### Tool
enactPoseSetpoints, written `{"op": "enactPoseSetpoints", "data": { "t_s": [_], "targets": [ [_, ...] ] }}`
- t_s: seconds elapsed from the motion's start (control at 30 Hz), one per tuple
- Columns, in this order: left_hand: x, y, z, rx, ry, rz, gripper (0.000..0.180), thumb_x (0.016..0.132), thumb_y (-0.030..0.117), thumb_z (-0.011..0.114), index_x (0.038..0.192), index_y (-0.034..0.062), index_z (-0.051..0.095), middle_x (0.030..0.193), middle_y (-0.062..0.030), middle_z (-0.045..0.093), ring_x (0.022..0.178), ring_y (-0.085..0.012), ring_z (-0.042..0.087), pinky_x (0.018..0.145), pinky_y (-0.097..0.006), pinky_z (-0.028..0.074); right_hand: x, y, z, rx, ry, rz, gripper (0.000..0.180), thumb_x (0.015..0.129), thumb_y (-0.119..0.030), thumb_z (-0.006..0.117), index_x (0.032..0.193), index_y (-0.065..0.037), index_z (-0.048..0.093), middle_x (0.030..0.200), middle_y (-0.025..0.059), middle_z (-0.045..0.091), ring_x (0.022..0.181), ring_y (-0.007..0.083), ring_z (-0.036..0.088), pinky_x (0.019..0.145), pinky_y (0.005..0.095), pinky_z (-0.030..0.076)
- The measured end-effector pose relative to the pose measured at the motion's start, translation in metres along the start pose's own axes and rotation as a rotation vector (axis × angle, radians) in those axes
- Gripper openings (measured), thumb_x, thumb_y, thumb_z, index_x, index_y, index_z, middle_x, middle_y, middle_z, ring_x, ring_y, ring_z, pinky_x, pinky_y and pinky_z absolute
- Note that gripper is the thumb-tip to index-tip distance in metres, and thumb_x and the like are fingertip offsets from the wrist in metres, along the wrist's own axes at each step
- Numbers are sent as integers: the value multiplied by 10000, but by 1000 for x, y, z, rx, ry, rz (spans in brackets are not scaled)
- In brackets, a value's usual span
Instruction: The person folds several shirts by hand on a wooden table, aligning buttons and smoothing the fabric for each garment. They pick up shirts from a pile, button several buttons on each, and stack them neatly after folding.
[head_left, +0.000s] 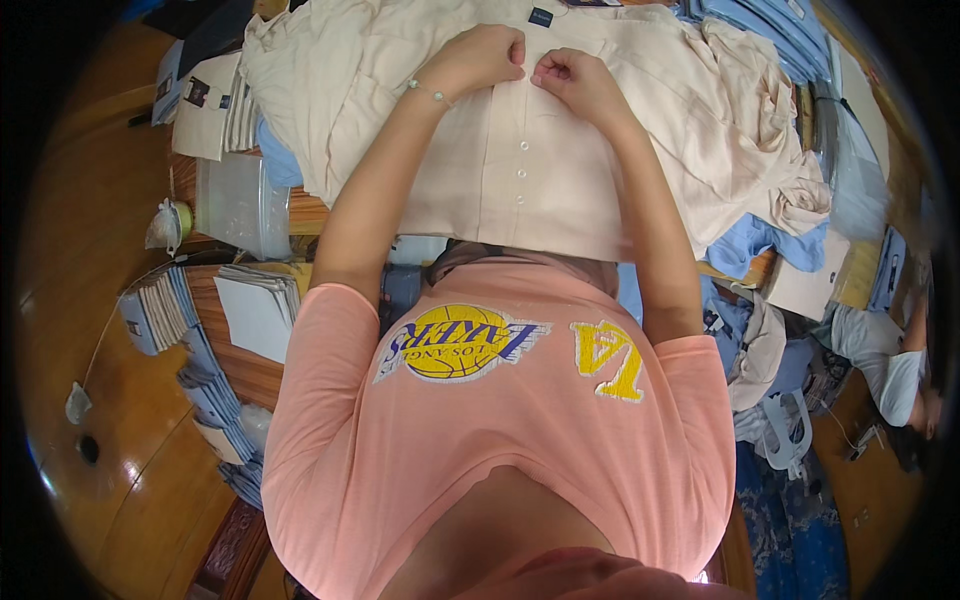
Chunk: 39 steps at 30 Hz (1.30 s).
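Note:
A cream button-up shirt [445, 185] lies front side up before me, its placket running toward my body. Several small white buttons show down the placket, and a dark label sits near the collar. At the upper part of the placket, my left hand [482, 55] is closed, fingers pinched at its left edge. My right hand [582, 88] is just across from it, thumb and fingertips pinched together at the other side of the placket. The small piece of cloth or button between the fingertips is mostly hidden. A beaded bracelet [427, 91] circles my left wrist.
More rumpled cream garments [745, 120] spread around the shirt. Folded cream shirts [208, 110] are stacked at left, with clear plastic bags [240, 205] nearby. Blue folded shirts [765, 35] pile up at far right. Another person [880, 365] is at the right edge.

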<state>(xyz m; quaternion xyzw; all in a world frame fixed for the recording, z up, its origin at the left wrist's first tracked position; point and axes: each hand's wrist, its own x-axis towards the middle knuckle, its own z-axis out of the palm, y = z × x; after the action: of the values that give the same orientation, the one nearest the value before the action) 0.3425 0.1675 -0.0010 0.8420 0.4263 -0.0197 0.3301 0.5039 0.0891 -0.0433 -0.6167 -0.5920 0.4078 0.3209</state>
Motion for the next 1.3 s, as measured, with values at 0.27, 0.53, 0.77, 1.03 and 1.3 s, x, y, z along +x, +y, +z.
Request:
{"op": "enactPoseSetpoints", "data": {
  "t_s": [0.27, 0.53, 0.77, 1.03, 1.3],
  "targets": [
    [-81, -3, -13, 16, 476, 251, 420, 749, 239, 668, 1075, 30, 504, 936, -156, 576, 862, -269, 567, 712, -326, 455, -58, -13, -29, -125, 326, -258, 174, 771, -145, 626, 874, -7, 598, 857, 110, 597, 805, 238, 576, 717, 298, 451],
    [-275, -168, 37, -99, 59, -398, 426, 806, 358, 617, 841, -66, 609, 704, -188, 605, 653, -248, 586, 619, -348, 437, -274, 106, -21, -248, 999, 347, 303, 817, -170, 610, 1040, 28, 555, 916, 114, 560, 875, 224, 519, 803, 302, 409],
    [-290, -189, 74, -200, 379, -360, 316, 835, 261, 630, 784, -35, 534, 592, -38, 447, 525, -115, 331, 487, -290, 323, -306, 139, -19, 113, 897, 482, 237, 792, -142, 649, 952, 30, 609, 844, 66, 632, 790, 120, 560, 733, 251, 441],
    [-265, -122, -25, -788, 514, -316, 261, 872, 241, 574, 983, 5, 588, 921, -57, 602, 827, -141, 557, 794, -286, 435, -280, 147, -36, -37, 845, 378, 245, 767, -222, 652, 840, 10, 625, 734, 59, 620, 694, 130, 563, 640, 269, 448],
    [-252, 55, -109, -1112, 905, 451, 469, 892, 318, 473, 1077, -112, 505, 1068, -172, 571, 1021, -270, 541, 954, -411, 394, -405, 20, -101, 408, 1287, -26, 112, 822, -77, 573, 926, -95, 536, 741, -57, 460, 662, 35, 410, 560, 199, 352]
  ]
}}
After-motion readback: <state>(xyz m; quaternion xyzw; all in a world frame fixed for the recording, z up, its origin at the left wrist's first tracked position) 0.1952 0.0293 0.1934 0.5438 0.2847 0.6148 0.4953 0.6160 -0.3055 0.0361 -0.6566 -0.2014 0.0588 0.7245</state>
